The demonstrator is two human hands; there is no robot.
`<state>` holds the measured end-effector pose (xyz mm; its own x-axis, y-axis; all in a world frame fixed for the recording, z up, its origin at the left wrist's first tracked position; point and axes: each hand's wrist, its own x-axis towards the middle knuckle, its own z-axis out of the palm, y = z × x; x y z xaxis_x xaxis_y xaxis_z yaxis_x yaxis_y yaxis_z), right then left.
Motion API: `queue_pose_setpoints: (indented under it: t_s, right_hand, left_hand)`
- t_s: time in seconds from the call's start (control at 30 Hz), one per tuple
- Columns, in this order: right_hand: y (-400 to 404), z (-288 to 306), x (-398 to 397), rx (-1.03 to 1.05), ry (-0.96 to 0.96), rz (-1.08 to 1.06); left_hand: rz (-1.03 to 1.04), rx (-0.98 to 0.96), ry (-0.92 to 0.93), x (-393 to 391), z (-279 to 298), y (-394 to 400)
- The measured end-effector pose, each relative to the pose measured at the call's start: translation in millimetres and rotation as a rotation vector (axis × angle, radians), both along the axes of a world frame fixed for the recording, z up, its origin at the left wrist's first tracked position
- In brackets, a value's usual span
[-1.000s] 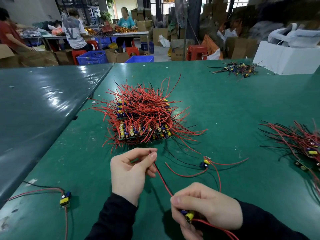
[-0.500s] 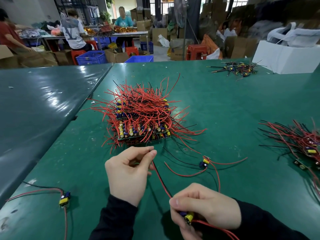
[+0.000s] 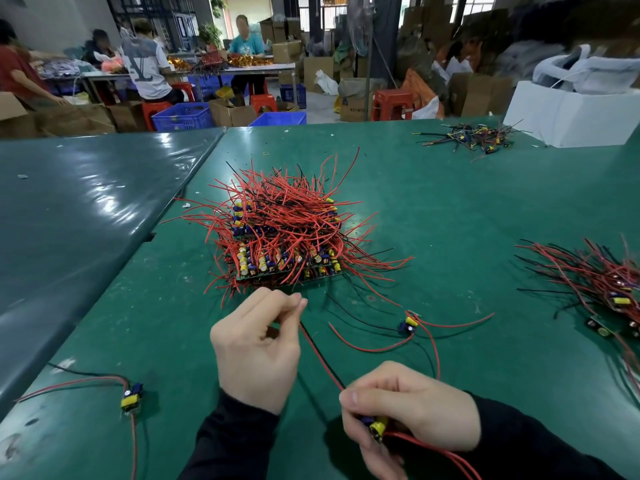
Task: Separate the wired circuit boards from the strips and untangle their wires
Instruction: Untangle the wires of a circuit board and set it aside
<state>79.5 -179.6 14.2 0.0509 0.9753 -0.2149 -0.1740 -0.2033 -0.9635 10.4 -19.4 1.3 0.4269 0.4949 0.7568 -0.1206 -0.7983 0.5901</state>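
The untangling step looks in hand: the right hand [image 3: 408, 410] grips a small wired circuit board [image 3: 375, 426] near the counter's [image 3: 450, 209] near edge, while the left hand [image 3: 256, 344] pinches its red and black wires [image 3: 320, 355] taut. Next, likely slide the pinch along the wires to free them. The board is mostly hidden by fingers, and the strips under the far wire pile [image 3: 284, 230] are hard to make out.

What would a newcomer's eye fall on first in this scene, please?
Probably the bristling heap of red wires and circuit boards at the middle of the green table. Next, nearest the camera, the left hand and right hand, stretching a red and black wire pair between them; the right hand also grips a small circuit board.
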Motion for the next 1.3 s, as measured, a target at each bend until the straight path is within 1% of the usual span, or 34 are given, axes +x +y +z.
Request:
queue_pose_setpoints:
  t_s: [0.03, 0.1, 0.13, 0.2, 0.3, 0.37, 0.43, 0.47, 0.53, 0.57, 0.67, 0.77, 0.83, 0.9, 1.1, 1.17, 1.23, 1.3]
  right_hand:
    - [-0.4, -0.3, 0.0, 0.001, 0.002, 0.004]
    - [-1.1, -0.6, -0.3, 0.005, 0.010, 0.011]
    - [-1.0, -0.6, -0.3, 0.013, 0.016, 0.013]
    - [-0.4, -0.8, 1.0, 0.040, 0.029, 0.014]
    - [0.1, -1.7, 1.7, 0.069, 0.035, 0.005]
    - [0.2, -3.5, 1.8, 0.089, 0.028, -0.042]
    - [0.7, -5.1, 3.0, 0.108, -0.006, -0.111]
    - [1.4, -5.7, 3.9, 0.115, -0.019, -0.137]
    - [2.6, -7.2, 5.3, 0.117, -0.009, -0.160]
    - [2.9, -8.1, 5.7, 0.112, 0.005, -0.161]
    - [3.3, -9.9, 5.3, 0.098, 0.027, -0.159]
    - [3.6, -10.6, 5.8, 0.091, 0.042, -0.178]
    - [4.0, -10.6, 6.5, 0.085, 0.025, -0.206]
    - [4.4, -9.7, 5.9, 0.083, 0.002, -0.210]
    - [2.1, -5.0, -1.1, 0.077, -0.020, -0.097]
    - [0.6, -3.9, -3.7, 0.045, -0.048, -0.071]
    - [-1.9, -3.2, -4.9, 0.015, -0.117, -0.015]
    - [-2.8, -2.9, -7.3, 0.019, -0.182, 0.040]
  left_hand:
    - [-0.034, -0.140, 0.004, 0.6, 2.1, -0.5]
    - [-0.151, -0.495, -0.012, 2.3, 4.6, -1.1]
    - [-0.199, -0.627, -0.036, 2.6, 6.5, -0.4]
    - [-0.240, -0.758, -0.085, 2.7, 7.7, 3.2]
    - [-0.239, -0.807, -0.083, 2.6, 7.4, 4.0]
    - [-0.328, -0.952, 0.008, 3.4, 9.3, 2.1]
    - [-0.490, -1.162, 0.186, 3.4, 10.9, -1.4]
    - [-0.569, -1.211, 0.301, 3.0, 11.0, -3.6]
    - [-0.723, -1.186, 0.502, 0.7, 10.3, -10.2]
    - [-0.772, -1.164, 0.544, 0.2, 9.7, -13.3]
    - [-0.839, -1.142, 0.522, -0.8, 6.1, -12.8]
    - [-0.861, -1.087, 0.485, -1.3, 7.0, -12.6]
    - [-0.802, -1.055, 0.432, -0.3, 7.1, -16.0]
    - [-0.696, -1.038, 0.374, 0.8, 7.5, -17.3]
    - [-0.415, -0.932, 0.181, 0.3, 13.7, -2.9]
    - [-0.315, -0.875, 0.116, 0.3, 12.8, 6.4]
    - [-0.216, -0.772, 0.058, 0.0, 11.6, 17.1]
    - [-0.173, -0.704, 0.024, -0.3, 11.6, 22.8]
